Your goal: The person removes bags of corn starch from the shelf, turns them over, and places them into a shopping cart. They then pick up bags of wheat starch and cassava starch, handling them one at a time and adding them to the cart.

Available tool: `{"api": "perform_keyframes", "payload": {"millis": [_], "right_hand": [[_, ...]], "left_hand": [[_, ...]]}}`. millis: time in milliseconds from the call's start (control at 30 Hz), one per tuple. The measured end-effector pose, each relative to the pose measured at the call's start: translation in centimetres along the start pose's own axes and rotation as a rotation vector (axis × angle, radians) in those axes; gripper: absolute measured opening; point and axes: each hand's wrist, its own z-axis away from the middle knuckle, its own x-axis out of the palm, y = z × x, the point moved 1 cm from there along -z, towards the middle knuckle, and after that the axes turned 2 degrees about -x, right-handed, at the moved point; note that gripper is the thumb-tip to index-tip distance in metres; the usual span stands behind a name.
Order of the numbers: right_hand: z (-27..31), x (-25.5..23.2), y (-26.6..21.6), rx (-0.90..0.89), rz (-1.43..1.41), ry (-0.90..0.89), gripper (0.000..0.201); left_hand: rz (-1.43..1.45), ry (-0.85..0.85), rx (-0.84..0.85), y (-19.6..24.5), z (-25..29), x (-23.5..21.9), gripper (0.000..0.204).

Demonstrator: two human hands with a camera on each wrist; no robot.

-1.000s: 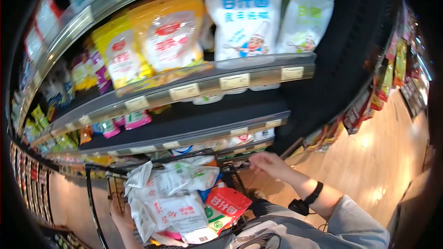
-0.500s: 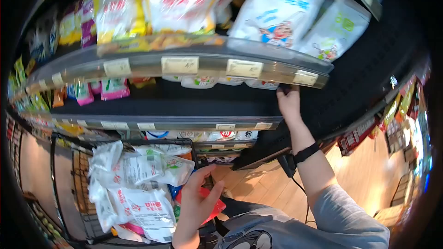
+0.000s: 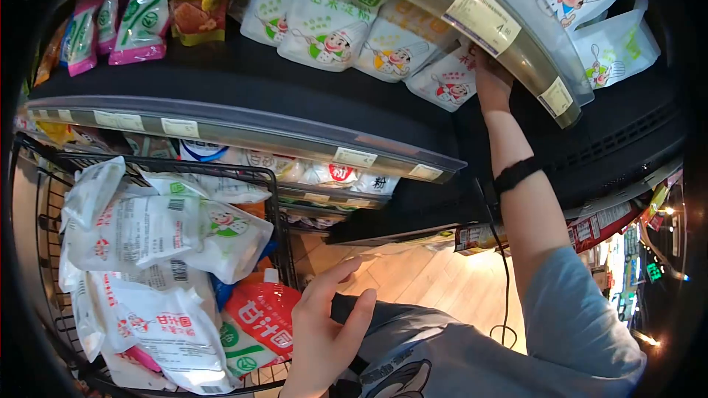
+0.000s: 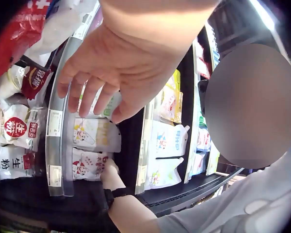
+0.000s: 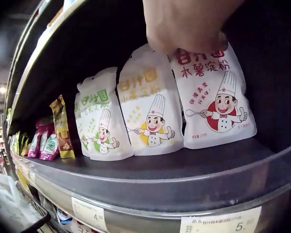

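Observation:
In the right wrist view my right hand [image 5: 189,24] is at the top edge of a white pouch with red lettering [image 5: 216,102], its fingers curled over the top. That pouch stands upright at the right end of the shelf, beside a yellow-lettered pouch [image 5: 150,109] and a green-lettered one [image 5: 99,119]. The head view shows the right hand [image 3: 494,77] partly hidden under the upper shelf's edge. My left hand [image 3: 332,324], fingers apart and holding nothing, hovers beside the cart near a red pouch [image 3: 259,317].
A black wire cart [image 3: 284,250] at the lower left holds several white bags [image 3: 166,339]. Price-tagged shelf edges [image 3: 243,136] cross the view. More pouches [image 3: 612,48] stand on the shelf above, and a black cable [image 3: 507,280] hangs below the right arm.
My right hand has risen from beside the cart to the pouch on the shelf. The left hand has moved off the cart's far side to its near right. The head view has come closer to the shelf.

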Motion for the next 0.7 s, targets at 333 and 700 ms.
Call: {"api": "perform_keyframes", "payload": {"millis": [333,700], "right_hand": [[2.3,1.8,-1.5,0.101,0.312,-0.191,0.080],[5.2,-1.1,-2.3,0.403,0.171,-0.175,0.046]], "left_hand": [[0.060,0.029,-0.098,-0.5,1.3,1.5,0.032],[0.054,-0.015,-0.098,-0.1,2.8,2.4,0.031]]}}
